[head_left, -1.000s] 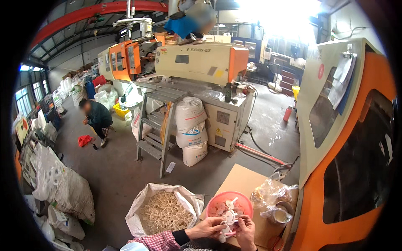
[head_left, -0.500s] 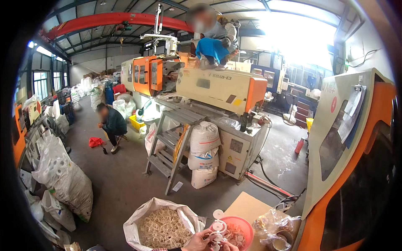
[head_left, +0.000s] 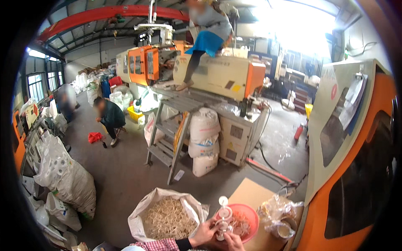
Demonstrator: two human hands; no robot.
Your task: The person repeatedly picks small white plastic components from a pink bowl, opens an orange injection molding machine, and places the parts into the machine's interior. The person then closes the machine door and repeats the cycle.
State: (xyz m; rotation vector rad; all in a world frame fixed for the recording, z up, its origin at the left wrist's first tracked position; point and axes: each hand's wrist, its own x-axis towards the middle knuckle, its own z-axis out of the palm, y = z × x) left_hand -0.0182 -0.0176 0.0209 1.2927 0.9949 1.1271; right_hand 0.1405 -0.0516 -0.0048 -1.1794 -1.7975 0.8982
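A string of white round plastic parts (head_left: 225, 214) is in my hands at the lower middle, over the left side of a pink basin (head_left: 253, 217). My left hand (head_left: 204, 234) is closed on the string's left edge. At its lower end my right hand (head_left: 233, 241) pinches the parts, fingertips close to the left hand's. Small orange-pink plastic pieces (head_left: 240, 225) lie in the basin. To the left stands an open white woven sack (head_left: 138, 224) full of thin beige plastic scraps (head_left: 169, 217).
Brown cardboard (head_left: 250, 192) lies beside the basin, with clear plastic bags (head_left: 276, 211) on it. A machine with an orange frame (head_left: 356, 167) borders the right. Ahead are a metal step ladder (head_left: 167, 138) and stacked sacks (head_left: 204, 142). One person (head_left: 209, 31) is on the machine; another (head_left: 111, 119) squats left.
The person on the machine has straightened, one leg now reaching down near the ladder's top. Another person has come into view at the far left. My hands still hold the white parts.
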